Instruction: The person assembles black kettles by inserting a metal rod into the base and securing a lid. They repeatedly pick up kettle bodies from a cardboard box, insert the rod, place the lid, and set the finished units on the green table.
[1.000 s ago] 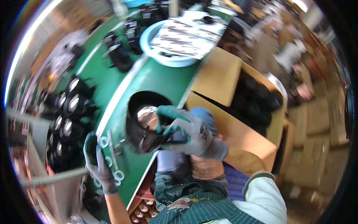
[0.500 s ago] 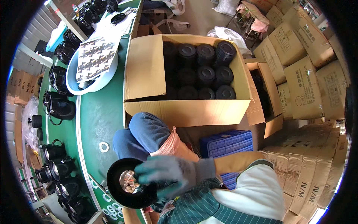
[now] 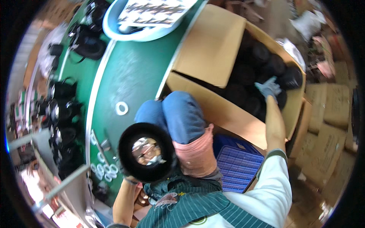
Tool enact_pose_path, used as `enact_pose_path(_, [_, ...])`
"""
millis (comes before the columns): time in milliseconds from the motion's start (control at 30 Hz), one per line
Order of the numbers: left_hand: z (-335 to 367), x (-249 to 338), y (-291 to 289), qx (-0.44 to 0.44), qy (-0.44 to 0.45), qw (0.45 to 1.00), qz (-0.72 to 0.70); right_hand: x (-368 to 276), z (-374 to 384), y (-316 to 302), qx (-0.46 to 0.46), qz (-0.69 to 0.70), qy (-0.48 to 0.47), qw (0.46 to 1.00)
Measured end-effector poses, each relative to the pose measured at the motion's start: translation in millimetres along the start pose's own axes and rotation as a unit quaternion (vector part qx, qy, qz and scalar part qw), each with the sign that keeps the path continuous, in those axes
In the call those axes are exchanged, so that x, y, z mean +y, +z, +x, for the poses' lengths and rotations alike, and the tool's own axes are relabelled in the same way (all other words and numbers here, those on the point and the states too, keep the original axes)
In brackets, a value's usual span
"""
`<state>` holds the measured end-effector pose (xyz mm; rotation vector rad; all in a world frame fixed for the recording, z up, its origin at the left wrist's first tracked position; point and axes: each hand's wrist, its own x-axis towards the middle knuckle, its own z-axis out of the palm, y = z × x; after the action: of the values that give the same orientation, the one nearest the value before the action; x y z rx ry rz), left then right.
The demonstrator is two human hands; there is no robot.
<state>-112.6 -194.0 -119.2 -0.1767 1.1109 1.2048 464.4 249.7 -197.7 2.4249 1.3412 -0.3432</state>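
Black vessel [image 3: 148,152], right hand [image 3: 269,88] now off it, inside carton [image 3: 224,111]

A workbench with a green top [image 3: 131,72] runs along the person's left, crossed lengthwise by a white strip [image 3: 99,79]; a light-blue basin [image 3: 110,26] stands at its far end; nearer, one white ring [image 3: 117,109] lies flat and alone; lower down, a slim bar [image 3: 97,141] rests slantwise, a small grey cup-shaped piece [image 3: 105,144] just beside it; below these, several white rings [image 3: 103,171] lie in a loose cluster, some touching; across the strip, black jugs [image 3: 88,45] stand near the basin, and more black vessels [image 3: 62,110] crowd together farther down, partly blurred.
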Motion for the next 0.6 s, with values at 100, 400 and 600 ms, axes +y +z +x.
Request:
enact_pose_path(100, [-6,-1,1,-0.011,-0.002,1.000,-0.012,5,-5,-7,0.002,-0.031,0.019,0.999])
enact_pose_path(400, [3,-18,4,-0.047,0.002,0.999,-0.028,-29,-265,-99,-0.099,0.483,-0.587,0.642])
enact_pose_path(600, [3,-6,-15,-0.106,-0.005,0.994,-0.021,-52,-385,-108,-0.110,0.408,-0.702,0.573])
